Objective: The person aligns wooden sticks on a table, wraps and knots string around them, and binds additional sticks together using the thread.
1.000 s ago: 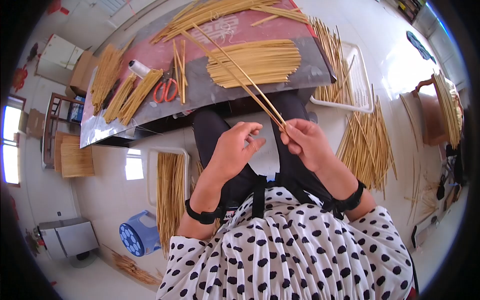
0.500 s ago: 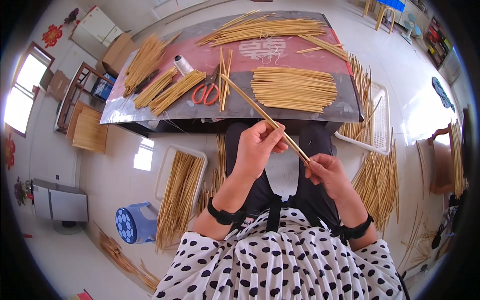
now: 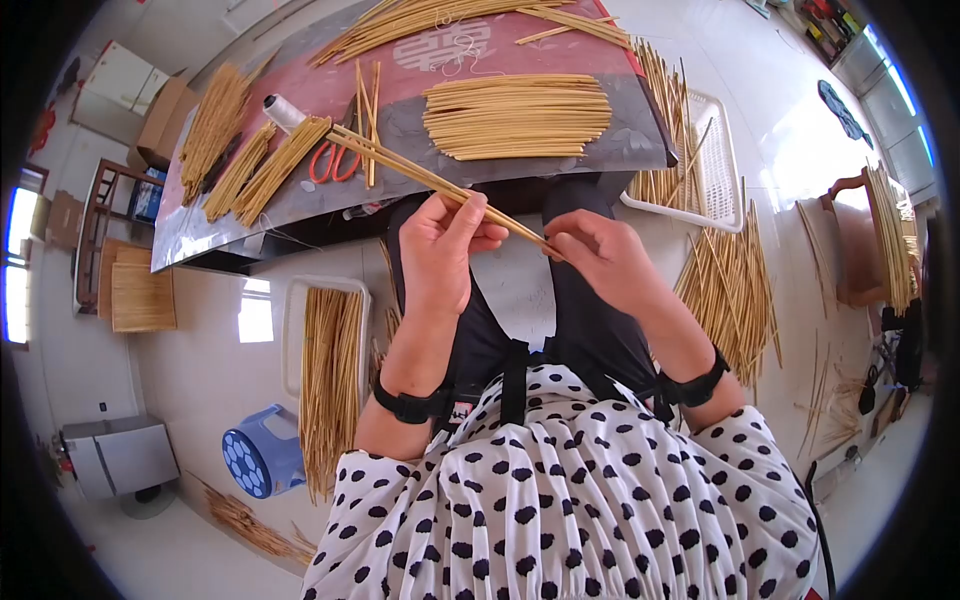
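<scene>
Held stalks (image 3: pixel 415 174), a few slender straw-coloured lengths, lie slantwise between both hands, above the lap and the near edge of the table (image 3: pixel 640 135). The left hand (image 3: pixel 437 255) is closed on them, thumb on top, partway along. The right hand (image 3: pixel 600 255) pinches their lower end between thumb and fingers. Their far end reaches over the scissors (image 3: pixel 314 166) towards the short bundles (image 3: pixel 285 170). The exact count cannot be told.

Done, as judged from the layout: one flat row (image 3: pixel 517 118) lies side by side on the table, its stalks roughly parallel and its ends slightly uneven. The short bundles are gathered beside the thread spool (image 3: pixel 284 113); whether they are tied cannot be told.

Outstanding, by the same judgement: the held stalks are apart from the row, and no binding is discernible on them. Loose stalks (image 3: pixel 430 22) lie along the table's far side, near tangled thread (image 3: pixel 465 55). Considerable unsorted stock remains: floor stalks (image 3: pixel 735 300) beside the white basket (image 3: pixel 733 160), and long stalks (image 3: pixel 333 370) in the left tray (image 3: pixel 290 340).
</scene>
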A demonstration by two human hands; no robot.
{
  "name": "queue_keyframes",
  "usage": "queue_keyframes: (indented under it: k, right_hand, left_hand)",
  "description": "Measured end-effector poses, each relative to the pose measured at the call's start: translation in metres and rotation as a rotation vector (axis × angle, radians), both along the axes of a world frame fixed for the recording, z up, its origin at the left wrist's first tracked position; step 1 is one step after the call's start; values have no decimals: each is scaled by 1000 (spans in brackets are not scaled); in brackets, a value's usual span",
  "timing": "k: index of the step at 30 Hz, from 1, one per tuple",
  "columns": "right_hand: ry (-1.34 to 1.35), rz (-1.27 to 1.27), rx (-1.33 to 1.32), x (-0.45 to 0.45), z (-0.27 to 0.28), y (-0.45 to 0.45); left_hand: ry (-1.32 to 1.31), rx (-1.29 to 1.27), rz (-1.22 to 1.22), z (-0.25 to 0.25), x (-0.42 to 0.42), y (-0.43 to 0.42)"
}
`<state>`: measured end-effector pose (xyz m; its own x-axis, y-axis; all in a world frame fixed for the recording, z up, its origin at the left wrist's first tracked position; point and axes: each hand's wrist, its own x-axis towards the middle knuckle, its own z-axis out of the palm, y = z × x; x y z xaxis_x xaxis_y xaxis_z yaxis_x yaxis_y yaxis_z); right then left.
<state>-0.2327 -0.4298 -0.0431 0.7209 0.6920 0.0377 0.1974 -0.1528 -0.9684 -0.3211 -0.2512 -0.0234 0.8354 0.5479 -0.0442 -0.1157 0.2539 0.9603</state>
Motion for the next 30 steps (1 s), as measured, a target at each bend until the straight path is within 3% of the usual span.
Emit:
queue_keyframes:
  k: [13, 15, 19, 22, 25, 27, 29, 30]
  right_hand:
    - [-276, -52, -64, -1, 8, 21]
    - [-239, -67, -89, 7, 10, 16]
    - [-162, 18, -130, 32, 13, 2]
    - [-112, 71, -168, 43, 23, 0]
    - [-119, 113, -190, 57, 26, 1]
    - [-156, 154, -225, 67, 29, 3]
    - [-184, 158, -251, 77, 33, 5]
    - [-194, 168, -227, 82, 31, 6]
  left_hand:
    - [95, 20, -93, -9, 1, -5]
    - [173, 222, -18, -5, -1, 7]
    - [61, 1046, 296, 0, -3, 50]
    - [-27, 1202, 316, 23, 8, 76]
    - [-40, 1127, 138, 35, 25, 105]
    - [-47, 1280, 7, 38, 36, 123]
    - [-25, 1227, -122, 43, 43, 132]
    - [137, 1059, -224, 47, 45, 132]
